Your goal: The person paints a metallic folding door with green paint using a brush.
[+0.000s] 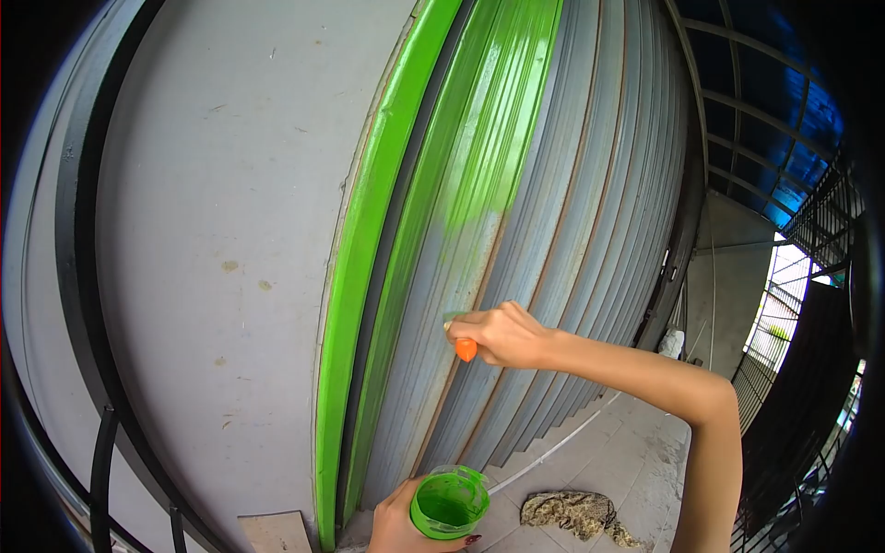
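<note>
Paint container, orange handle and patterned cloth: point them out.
Paint container (446,534), head view: its near rim.
Orange handle (466,350), head view: its exposed end.
Patterned cloth (572,513), head view: its crumpled middle.

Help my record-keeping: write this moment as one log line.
left hand: holds round green open container; right hand: grips orange tool handle near grey ribbed metal shutter; shutter: partly green

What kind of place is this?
Probably a covered porch or yard outside a building. It has a grey ribbed metal shutter partly painted green, a pale grey tiled floor, and a dark blue panelled roof on metal bars.
</note>
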A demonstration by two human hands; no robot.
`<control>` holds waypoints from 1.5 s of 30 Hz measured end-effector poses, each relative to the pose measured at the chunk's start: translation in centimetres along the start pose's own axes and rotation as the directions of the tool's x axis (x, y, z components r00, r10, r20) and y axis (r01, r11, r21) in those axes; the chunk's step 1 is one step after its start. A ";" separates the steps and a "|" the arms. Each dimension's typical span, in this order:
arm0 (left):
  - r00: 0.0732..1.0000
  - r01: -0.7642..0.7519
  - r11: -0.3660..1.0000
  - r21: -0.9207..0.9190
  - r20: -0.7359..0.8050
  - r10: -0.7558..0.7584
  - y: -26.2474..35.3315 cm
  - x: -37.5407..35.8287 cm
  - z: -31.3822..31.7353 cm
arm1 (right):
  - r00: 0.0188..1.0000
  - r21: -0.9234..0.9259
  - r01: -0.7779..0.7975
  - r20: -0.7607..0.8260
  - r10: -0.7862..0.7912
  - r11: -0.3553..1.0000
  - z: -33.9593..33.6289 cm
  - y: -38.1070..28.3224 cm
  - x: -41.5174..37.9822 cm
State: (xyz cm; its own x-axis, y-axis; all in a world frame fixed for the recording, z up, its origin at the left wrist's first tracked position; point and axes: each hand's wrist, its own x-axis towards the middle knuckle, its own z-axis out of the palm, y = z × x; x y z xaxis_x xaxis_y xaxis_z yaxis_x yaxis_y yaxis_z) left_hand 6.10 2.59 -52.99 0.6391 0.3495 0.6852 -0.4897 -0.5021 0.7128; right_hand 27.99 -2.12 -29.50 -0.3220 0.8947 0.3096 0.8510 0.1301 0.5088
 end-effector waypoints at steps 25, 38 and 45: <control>1.000 -0.004 1.000 0.010 0.010 0.004 0.4 0.0 1.0 | 0.834 -0.268 -0.167 -0.552 -0.009 0.949 -10.1 8.1 2.8; 0.995 -0.027 0.981 0.190 -0.092 0.046 -0.3 0.6 0.2 | 0.929 0.492 -0.189 -0.191 0.318 0.850 -2.6 -2.6 -4.1; 0.972 -0.101 0.948 0.300 -0.173 0.158 -1.7 1.6 0.1 | 0.985 0.758 -0.055 -0.064 0.158 0.650 -5.0 -11.9 -7.7</control>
State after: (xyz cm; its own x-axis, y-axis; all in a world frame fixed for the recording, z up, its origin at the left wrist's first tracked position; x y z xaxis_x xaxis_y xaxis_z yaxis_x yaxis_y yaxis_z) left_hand 7.99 3.96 -53.15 0.4410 0.3971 0.8049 -0.3509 -0.7492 0.5618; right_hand 18.24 -12.67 -33.93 -0.2092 0.8748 0.4369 0.8853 0.3592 -0.2953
